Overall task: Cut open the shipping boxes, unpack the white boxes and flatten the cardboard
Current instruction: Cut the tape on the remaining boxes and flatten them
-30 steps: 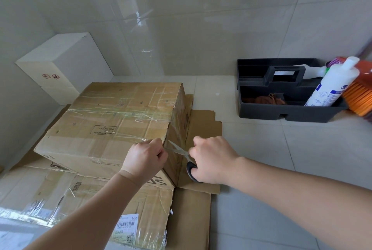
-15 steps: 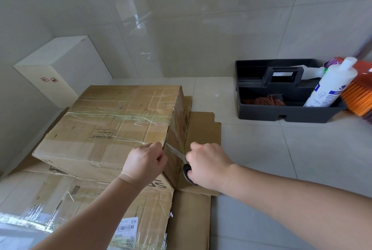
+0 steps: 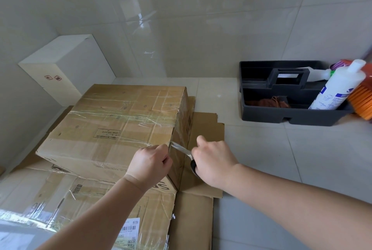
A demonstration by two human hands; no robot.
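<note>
A taped brown shipping box [image 3: 120,124] lies tilted on flattened cardboard [image 3: 203,130] on the floor. My right hand [image 3: 213,161] grips black-handled scissors [image 3: 184,152], whose blade tips touch the box's near right top edge at the tape seam. My left hand [image 3: 150,164] is curled against the same corner, fingertips pinching at the tape beside the blades. Another taped cardboard box [image 3: 112,215] with a shipping label lies under the box toward me. A white box [image 3: 66,68] stands in the far left corner against the wall.
A black plastic caddy [image 3: 289,112] sits on the tiled floor at the right, holding a white bottle [image 3: 338,86] and a brown cloth [image 3: 271,102]. An orange brush [image 3: 362,102] leans at its right end. Tiled walls close off the back and left.
The scissor tips have moved up to the box's top edge at the tape. Both hands stay at the corner, and the view has tipped slightly downward.
</note>
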